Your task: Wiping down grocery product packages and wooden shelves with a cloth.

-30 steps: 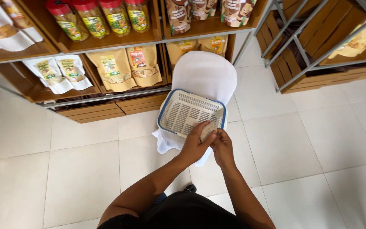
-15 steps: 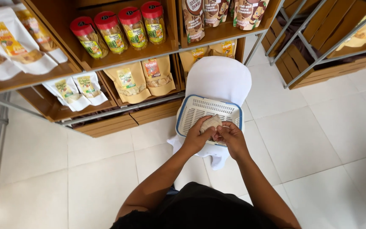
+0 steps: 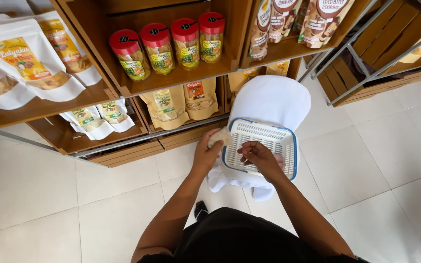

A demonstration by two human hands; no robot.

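Head view, looking down: we see our left hand (image 3: 205, 153) closed around a small pale packet (image 3: 219, 137), its grip tight on the packet's lower end, so that only the upper part shows above the fingers. The packet sits just outside the left rim of a white slotted basket with a blue rim (image 3: 293, 160), touching or nearly touching that rim; we cannot tell which. Our right hand (image 3: 259, 158) lies over the near part of the basket, fingers curled inward in a narrow grip; whether anything is pinched between them we cannot tell. The two hands are near each other but apart, the left one outside the basket, the right one above its floor.

The basket rests on a chair under a white cloth cover (image 3: 269, 100), whose back rises beyond the basket and whose skirt hangs below it toward the white tiled floor (image 3: 98, 195). Left of and beyond the basket stands a wooden shelf unit (image 3: 118, 75). Four clear jars with red lids (image 3: 171, 44) stand in a row on an upper shelf, brown pouches (image 3: 181, 100) lean on the shelf just beyond the basket's left corner, and white pouches (image 3: 20, 63) stand farther left. A metal-framed rack (image 3: 366, 58) stands beyond and to the right of the basket.
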